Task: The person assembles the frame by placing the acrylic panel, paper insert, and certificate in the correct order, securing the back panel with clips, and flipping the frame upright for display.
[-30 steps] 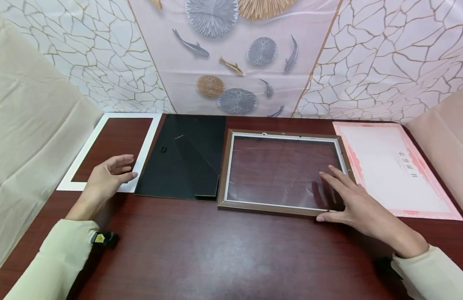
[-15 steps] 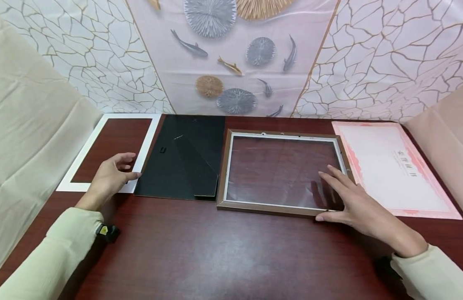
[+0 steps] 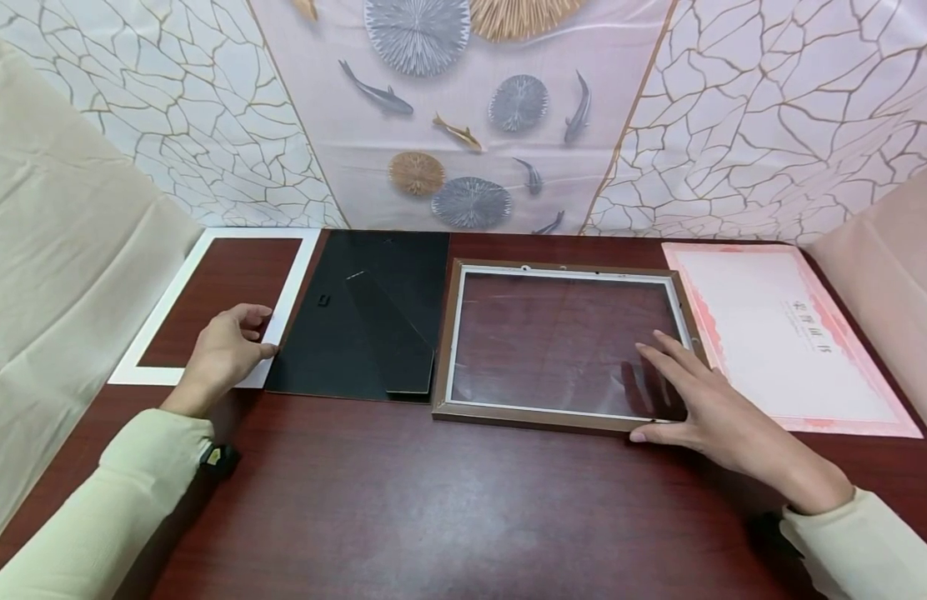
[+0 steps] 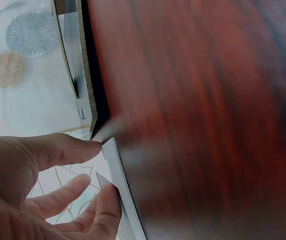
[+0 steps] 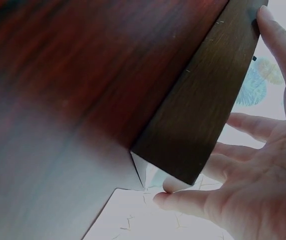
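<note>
A white picture mat [image 3: 167, 374] lies flat at the left of the table in the head view. My left hand [image 3: 220, 354] is over its right strip, the thumb at the outer edge and the loosely bent fingers toward the cut-out. In the left wrist view the thumb [image 4: 67, 150] is at the mat's edge [image 4: 123, 187], apart from the fingers. My right hand [image 3: 714, 404] spreads its fingers over the near right corner of a brown picture frame [image 3: 538, 418] with a clear pane [image 3: 561, 342]; its thumb is at the front edge, seen closely in the right wrist view.
A black frame backing board [image 3: 306, 358] with a folded stand leg [image 3: 392, 342] lies between mat and frame. To the right is a pink-bordered certificate [image 3: 779, 358]. Patterned cloth [image 3: 471, 100] hangs behind the dark red table [image 3: 433, 508].
My left hand has shifted slightly right and farther from me, its thumb settling at the mat's right edge. The right hand holds its place on the frame.
</note>
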Tool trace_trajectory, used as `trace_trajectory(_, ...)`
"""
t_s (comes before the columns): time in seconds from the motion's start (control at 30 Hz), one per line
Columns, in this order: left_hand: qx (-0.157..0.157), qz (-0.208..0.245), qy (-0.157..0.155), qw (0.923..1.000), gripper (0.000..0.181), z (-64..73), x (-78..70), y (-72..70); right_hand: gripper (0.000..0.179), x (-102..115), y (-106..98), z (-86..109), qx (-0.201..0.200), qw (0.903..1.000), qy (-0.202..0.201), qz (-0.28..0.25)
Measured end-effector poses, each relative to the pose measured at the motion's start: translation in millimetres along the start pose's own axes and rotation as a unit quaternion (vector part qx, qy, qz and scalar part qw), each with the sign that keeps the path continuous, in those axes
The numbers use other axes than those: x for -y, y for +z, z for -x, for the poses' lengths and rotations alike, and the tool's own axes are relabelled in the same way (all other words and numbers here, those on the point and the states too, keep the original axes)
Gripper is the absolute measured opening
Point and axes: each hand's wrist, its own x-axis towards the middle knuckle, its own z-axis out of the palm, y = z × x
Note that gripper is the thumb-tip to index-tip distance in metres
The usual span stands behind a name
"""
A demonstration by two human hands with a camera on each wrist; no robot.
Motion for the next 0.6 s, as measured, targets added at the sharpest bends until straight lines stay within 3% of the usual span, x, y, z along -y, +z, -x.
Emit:
trace_trajectory(0.17,0.005,-0.003,0.006,1.0,0.063,-1.6,-2.6,0.3,0.111,-0.8,0.1,0.1,-0.001,1.0,-0.005,0.003)
trace_trajectory(0.4,-0.014,-0.038,0.039,0.9984,0.063,1.1,-6.9,1.8,0.108,-1.9,-0.7,1.1,-0.005,1.0,-0.005,0.004)
trace_trajectory(0.6,-0.023,-0.064,0.048,0.9966,0.065,2.5,-10.4,2.5,0.107,-2.3,-1.0,2.0,-0.005,1.0,-0.003,0.003)
